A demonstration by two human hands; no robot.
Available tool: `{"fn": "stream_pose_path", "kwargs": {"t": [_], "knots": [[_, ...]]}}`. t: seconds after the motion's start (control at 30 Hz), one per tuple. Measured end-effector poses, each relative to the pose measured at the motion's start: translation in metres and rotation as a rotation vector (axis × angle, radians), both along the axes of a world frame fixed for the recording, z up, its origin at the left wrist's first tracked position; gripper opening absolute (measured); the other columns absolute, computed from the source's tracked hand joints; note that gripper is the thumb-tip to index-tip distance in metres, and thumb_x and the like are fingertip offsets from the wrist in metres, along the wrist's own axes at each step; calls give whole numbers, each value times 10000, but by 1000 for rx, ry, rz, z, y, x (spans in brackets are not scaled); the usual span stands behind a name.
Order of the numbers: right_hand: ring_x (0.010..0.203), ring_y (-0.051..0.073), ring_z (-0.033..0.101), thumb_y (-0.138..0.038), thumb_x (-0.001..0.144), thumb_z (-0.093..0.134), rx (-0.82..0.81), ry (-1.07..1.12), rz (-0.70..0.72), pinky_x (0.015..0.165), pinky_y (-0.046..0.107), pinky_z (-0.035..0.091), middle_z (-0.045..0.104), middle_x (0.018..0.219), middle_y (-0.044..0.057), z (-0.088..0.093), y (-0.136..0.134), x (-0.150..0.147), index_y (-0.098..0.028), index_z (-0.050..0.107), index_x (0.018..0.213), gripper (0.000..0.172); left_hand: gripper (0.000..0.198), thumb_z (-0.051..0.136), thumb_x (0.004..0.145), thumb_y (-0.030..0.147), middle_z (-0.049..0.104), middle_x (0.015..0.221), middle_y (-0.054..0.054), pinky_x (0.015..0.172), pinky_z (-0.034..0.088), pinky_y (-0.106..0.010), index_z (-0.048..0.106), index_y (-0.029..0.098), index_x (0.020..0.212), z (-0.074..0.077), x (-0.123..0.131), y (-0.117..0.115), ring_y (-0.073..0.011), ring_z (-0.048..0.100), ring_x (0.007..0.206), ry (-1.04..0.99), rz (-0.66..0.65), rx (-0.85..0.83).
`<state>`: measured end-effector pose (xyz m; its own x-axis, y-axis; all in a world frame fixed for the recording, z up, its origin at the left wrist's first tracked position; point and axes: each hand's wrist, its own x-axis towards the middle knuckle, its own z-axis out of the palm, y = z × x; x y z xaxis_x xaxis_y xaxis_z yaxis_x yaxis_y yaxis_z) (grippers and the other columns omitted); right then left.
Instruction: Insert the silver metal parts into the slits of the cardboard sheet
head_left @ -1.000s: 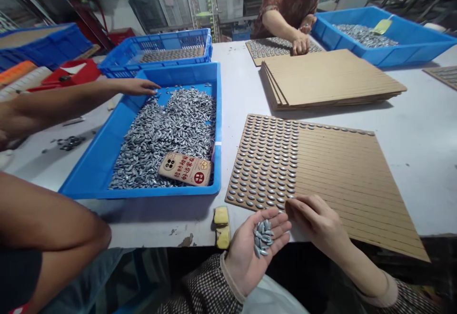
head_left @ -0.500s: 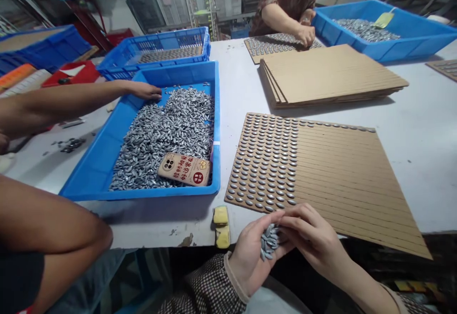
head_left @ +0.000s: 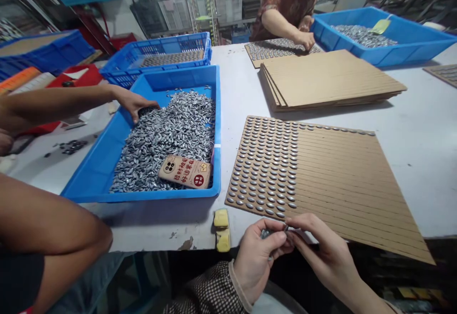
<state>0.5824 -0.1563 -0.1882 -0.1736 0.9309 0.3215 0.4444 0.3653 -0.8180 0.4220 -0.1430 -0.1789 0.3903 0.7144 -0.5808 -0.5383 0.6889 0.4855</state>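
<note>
My left hand (head_left: 253, 257) is closed around a handful of small grey oval pieces (head_left: 264, 233), mostly covered by its fingers. At its thumb and fingertips, my right hand (head_left: 323, 254) pinches one grey oval piece (head_left: 286, 227). Just beyond both hands lies a grooved cardboard sheet (head_left: 342, 176). Rows of the same shiny, pointed ovals sit along its grooves on the left part, and a single line of them runs along its far edge. The right part of the sheet is bare cardboard.
A blue tray (head_left: 143, 195) of loose pieces with a phone (head_left: 185, 172) on top stands left. A co-worker's hand (head_left: 134, 101) reaches into it. Behind are stacked cardboard sheets (head_left: 332, 76), another blue tray (head_left: 382, 57) and another person's hand (head_left: 303, 39). Yellow blocks (head_left: 222, 230) lie at the table edge.
My left hand has closed over the pieces that lay in its open palm, and my right fingers now pinch one at its fingertips. The co-worker's hand has moved nearer into the pile.
</note>
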Motion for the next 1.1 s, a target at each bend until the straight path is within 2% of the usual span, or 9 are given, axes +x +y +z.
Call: {"fn": "stream_pose_path", "kwargs": {"t": [0.1, 0.27, 0.43, 0.57, 0.73, 0.9, 1.0, 1.1], "knots": [[858, 183, 624, -124, 885, 587, -9, 6, -60, 699, 277, 545, 638, 925, 57, -2, -4, -1, -226, 617, 1075, 218, 145, 729, 713, 122, 653, 760, -49, 816, 483, -321, 636, 120, 825, 1, 3, -1, -141, 611, 748, 31, 21, 14], [913, 196, 634, -129, 916, 526, 8, -48, -26, 712, 284, 565, 636, 997, 88, 0, -8, -2, -235, 633, 1182, 306, 126, 705, 722, 99, 655, 848, -49, 875, 477, -344, 621, 136, 809, 1, 7, -2, -155, 614, 827, -7, 80, 24], [941, 224, 620, -120, 912, 526, 84, -165, -2, 744, 352, 572, 638, 1018, 106, -2, -8, 1, -241, 597, 1262, 376, 76, 651, 790, 137, 677, 889, -86, 908, 469, -362, 640, 117, 863, 1, 6, -2, -172, 626, 863, 6, 47, 21], [922, 219, 615, -76, 906, 525, 165, -246, 4, 757, 370, 561, 653, 1003, 100, -8, -6, 5, -236, 584, 1268, 400, 149, 595, 844, 187, 693, 983, -139, 947, 453, -389, 650, 100, 951, 3, 6, -3, -219, 642, 967, -23, 4, 1], [881, 193, 616, -58, 900, 532, 151, -219, -44, 730, 333, 555, 655, 953, 82, -15, -2, 12, -203, 585, 1171, 311, 261, 579, 867, 247, 667, 1135, -177, 978, 433, -405, 640, 97, 1071, 7, 6, -3, -242, 630, 1058, -52, -48, -100], [855, 189, 617, -98, 920, 517, 96, -231, 30, 681, 307, 557, 643, 950, 90, -14, 0, 18, -208, 603, 1133, 256, 291, 581, 863, 247, 654, 1178, -185, 1015, 409, -400, 645, 90, 1100, 10, 7, -2, -252, 609, 1117, -68, -69, -91], [853, 191, 623, -109, 922, 511, 87, -232, 1, 678, 306, 556, 646, 940, 88, -12, 4, 23, -208, 610, 1123, 245, 268, 599, 854, 254, 663, 1151, -176, 1006, 423, -405, 645, 101, 1068, 10, 7, -2, -254, 621, 1096, -64, -51, -132], [865, 195, 615, -103, 916, 516, 160, -290, -32, 701, 320, 553, 651, 946, 88, -13, 11, 29, -206, 610, 1134, 258, 263, 593, 858, 288, 672, 1102, -167, 953, 463, -406, 636, 110, 1046, 7, 6, -4, -246, 662, 993, -38, -29, -188]]}}
